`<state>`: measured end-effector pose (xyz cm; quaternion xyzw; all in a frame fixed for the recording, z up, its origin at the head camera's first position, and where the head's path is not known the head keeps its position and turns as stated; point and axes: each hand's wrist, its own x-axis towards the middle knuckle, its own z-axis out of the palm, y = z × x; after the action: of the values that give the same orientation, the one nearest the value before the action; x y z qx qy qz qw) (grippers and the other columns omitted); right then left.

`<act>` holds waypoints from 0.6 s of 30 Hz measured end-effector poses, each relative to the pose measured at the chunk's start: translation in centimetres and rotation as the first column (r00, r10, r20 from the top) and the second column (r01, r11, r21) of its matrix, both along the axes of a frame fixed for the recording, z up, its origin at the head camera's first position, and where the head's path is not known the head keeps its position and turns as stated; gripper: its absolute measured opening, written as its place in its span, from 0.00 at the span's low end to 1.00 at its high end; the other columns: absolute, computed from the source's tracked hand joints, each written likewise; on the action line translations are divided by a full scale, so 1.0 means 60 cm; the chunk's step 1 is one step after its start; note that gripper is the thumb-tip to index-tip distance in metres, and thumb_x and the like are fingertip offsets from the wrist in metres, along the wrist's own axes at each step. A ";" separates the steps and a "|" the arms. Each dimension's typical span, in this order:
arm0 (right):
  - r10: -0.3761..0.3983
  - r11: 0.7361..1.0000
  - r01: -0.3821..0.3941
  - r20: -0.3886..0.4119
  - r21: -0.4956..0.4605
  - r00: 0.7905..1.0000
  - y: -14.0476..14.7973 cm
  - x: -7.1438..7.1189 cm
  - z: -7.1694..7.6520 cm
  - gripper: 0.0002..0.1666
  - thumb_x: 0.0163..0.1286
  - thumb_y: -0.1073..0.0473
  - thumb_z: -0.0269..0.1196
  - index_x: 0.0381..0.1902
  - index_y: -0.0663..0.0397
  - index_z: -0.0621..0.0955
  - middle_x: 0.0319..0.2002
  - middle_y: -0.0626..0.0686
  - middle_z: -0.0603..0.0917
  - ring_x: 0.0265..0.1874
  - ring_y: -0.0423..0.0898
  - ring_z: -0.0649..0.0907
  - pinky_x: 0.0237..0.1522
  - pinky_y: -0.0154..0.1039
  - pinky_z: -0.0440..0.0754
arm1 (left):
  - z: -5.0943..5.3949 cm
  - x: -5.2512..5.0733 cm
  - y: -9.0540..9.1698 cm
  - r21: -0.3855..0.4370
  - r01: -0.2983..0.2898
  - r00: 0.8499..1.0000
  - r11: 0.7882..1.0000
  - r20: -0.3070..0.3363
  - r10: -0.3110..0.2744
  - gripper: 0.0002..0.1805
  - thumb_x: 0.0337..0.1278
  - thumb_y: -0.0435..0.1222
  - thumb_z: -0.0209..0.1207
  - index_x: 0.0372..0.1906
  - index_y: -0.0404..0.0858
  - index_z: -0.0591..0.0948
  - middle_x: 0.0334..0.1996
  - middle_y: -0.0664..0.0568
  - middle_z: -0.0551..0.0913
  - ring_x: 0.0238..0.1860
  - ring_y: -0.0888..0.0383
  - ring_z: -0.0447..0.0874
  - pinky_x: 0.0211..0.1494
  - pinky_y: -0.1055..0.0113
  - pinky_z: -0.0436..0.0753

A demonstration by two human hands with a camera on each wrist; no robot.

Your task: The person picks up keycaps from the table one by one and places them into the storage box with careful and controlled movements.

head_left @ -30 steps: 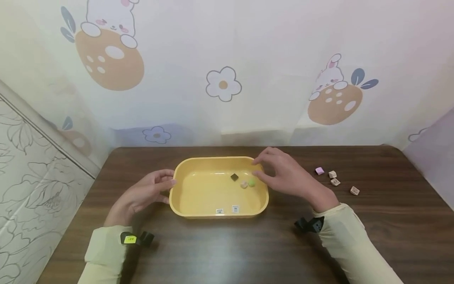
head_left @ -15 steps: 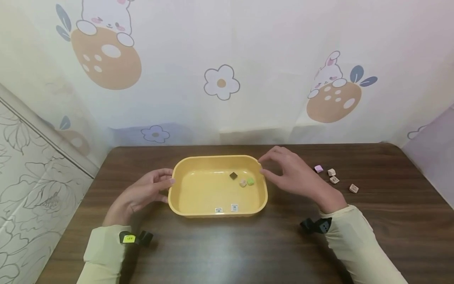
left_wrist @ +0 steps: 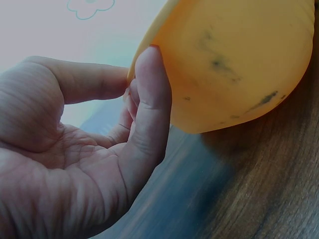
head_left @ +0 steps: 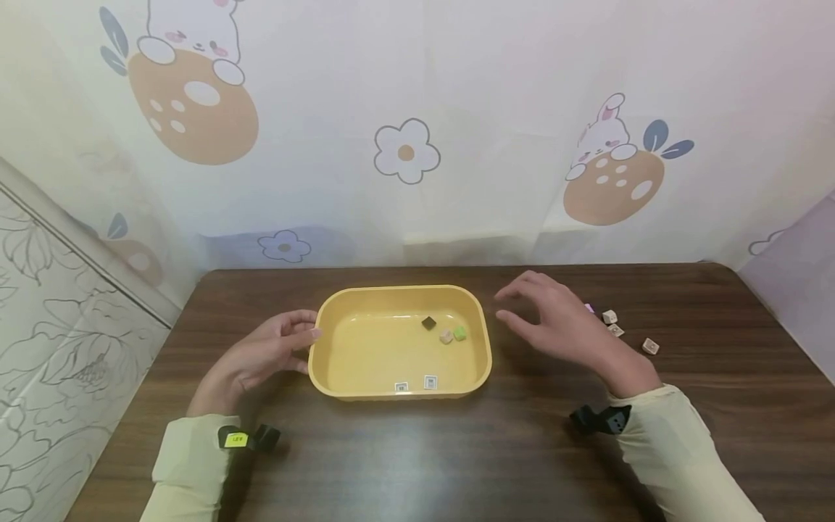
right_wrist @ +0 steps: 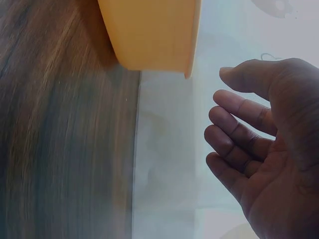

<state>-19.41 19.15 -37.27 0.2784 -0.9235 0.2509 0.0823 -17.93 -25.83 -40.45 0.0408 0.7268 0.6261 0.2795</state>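
The two hands are set apart, one on each side of a yellow tray (head_left: 365, 351), which is placed upright on a dark wooden counter (head_left: 391, 457). The tray's left rim is pinched between the thumb and fingers of the left hand (head_left: 270, 346). The right hand (head_left: 554, 319) is held just to the right of the tray, with a gap left between them; its fingers are loosely bent and its thumb is parted from the forefinger.

In the right half of the tray, a dark piece (head_left: 428, 323) is seen farthest left, with a pale piece (head_left: 446, 336) and a green piece (head_left: 459, 333) set side by side to its right. Along the near side, two whitish squares (head_left: 430, 382) are seen, the left one partly covered by the near rim.

To the right of the right hand, a purple piece (head_left: 590, 308) is mostly hidden by it. Beyond, three beige pieces (head_left: 650, 346) are scattered, two close together and one farther right and nearer. The far edge of the counter is backed by a wall covering (head_left: 489, 188) printed with rabbits and flowers.
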 end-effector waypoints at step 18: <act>-0.068 0.997 0.068 0.012 0.021 0.998 0.050 0.017 -0.002 0.12 0.70 0.58 0.73 0.50 0.51 0.88 0.50 0.50 0.87 0.51 0.50 0.86 0.50 0.55 0.85 | 0.001 0.000 -0.001 0.001 0.001 1.000 1.000 -0.006 -0.001 0.26 0.79 0.35 0.54 0.70 0.24 0.63 0.49 0.49 0.82 0.47 0.56 0.87 0.47 0.58 0.92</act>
<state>-18.40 22.17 -37.41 0.2461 -0.9354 0.2402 0.0820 -17.93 -25.88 -40.39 0.0433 0.7272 0.6262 0.2778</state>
